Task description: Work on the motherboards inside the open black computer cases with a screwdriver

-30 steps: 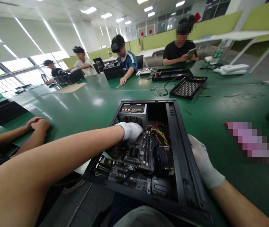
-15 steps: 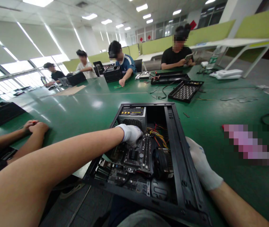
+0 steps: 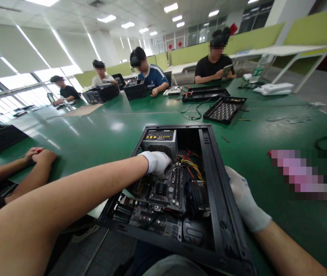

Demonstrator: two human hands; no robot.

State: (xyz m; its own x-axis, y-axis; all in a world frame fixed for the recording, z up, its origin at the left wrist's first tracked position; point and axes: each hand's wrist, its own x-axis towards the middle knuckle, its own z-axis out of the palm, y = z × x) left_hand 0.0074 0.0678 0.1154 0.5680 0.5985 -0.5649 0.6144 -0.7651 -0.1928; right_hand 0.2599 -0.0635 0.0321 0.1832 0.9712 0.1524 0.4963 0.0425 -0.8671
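An open black computer case (image 3: 209, 153) lies tilted on the table edge in front of me. Inside it are a motherboard (image 3: 161, 188), a power supply (image 3: 160, 138), a round black cooling fan (image 3: 190, 198) and a bundle of coloured cables (image 3: 190, 165). My left hand (image 3: 159, 163), in a white glove, reaches into the case at the motherboard's upper end, just below the power supply. Its fingers are curled together, and what they hold is hidden. Gloved too, my right hand (image 3: 243, 197) grips the outer right side of the case, its fingertips out of sight.
Beyond the case on the green table (image 3: 108, 126) lie a perforated black panel (image 3: 225, 109), a black tray (image 3: 205, 94) and loose cables. A bottle (image 3: 258, 71) stands farther back. At left, a co-worker's hands (image 3: 41, 155) rest near me; several other people sit around the table.
Both my hands stay in nearly the same places on the case. Across the table, a co-worker in blue has drawn a hand back from a small green piece. The view has shifted slightly.
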